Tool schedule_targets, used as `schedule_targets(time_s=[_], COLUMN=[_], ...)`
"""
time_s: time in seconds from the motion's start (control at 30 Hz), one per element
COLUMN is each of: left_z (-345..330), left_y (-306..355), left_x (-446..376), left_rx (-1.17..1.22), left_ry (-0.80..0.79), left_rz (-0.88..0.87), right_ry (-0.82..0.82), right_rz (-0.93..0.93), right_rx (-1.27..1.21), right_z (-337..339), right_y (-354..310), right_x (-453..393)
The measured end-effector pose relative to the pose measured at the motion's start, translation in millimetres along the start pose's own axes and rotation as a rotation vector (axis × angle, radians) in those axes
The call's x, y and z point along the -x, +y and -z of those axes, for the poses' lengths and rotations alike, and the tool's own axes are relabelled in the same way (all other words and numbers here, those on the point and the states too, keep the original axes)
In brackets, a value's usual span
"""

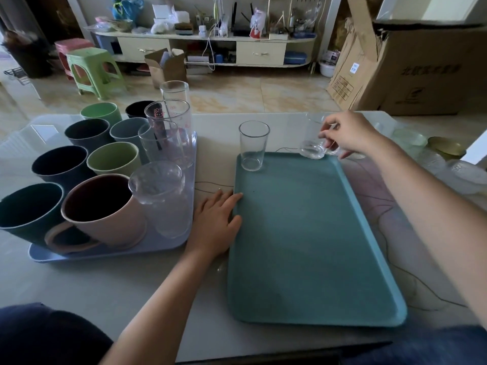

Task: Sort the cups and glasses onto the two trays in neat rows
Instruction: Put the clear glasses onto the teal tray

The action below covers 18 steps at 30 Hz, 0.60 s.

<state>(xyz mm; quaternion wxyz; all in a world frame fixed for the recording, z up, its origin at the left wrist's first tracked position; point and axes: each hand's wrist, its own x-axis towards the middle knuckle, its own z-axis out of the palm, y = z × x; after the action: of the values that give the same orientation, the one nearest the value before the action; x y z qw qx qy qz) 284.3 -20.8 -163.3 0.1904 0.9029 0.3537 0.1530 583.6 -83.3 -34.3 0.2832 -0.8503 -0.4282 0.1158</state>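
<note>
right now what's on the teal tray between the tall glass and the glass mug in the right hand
Nothing: in the head view the far strip of the teal tray is bare between the tall glass and the glass mug held by the right hand.

cups on L tray (pixel 110 252), glass (pixel 253 146) – R tray (pixel 303 246)

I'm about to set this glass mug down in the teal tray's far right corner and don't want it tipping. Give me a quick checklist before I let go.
1. Grip: the right hand holds the glass mug by its handle. Ok.
2. Mug upright: it looks roughly upright. Ok.
3. Base fully inside the teal tray: it sits at or over the far rim. Cannot tell.
4. Landing spot free: the far right corner is bare. Ok.
5. Row line: the tall glass stands in the far left corner, well apart from the mug. Ok.
6. Tray steadied: the left hand rests flat against its left edge. Ok.
</note>
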Motion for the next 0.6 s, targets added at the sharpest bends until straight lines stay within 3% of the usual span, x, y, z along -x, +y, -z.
schedule_targets(time_s=[0.13,0.37,0.6], left_z=[1.1,7.8,8.6], left_y=[0.9,6.7,9.0], left_x=[-0.1,4.5,3.9], left_rx=[0.004,0.15,0.146], left_ry=[-0.006,0.028,0.03], left_rz=[-0.001,0.037,0.038], right_ry=[-0.191,-0.27,-0.394], right_rz=[0.088,0.217,0.25], right_rx=[0.018,0.03,0.058], right_z=[16.4,-19.0,-56.8], right_y=[-8.8,-35.8,-54.3], right_x=[39.5,73.6,59.2])
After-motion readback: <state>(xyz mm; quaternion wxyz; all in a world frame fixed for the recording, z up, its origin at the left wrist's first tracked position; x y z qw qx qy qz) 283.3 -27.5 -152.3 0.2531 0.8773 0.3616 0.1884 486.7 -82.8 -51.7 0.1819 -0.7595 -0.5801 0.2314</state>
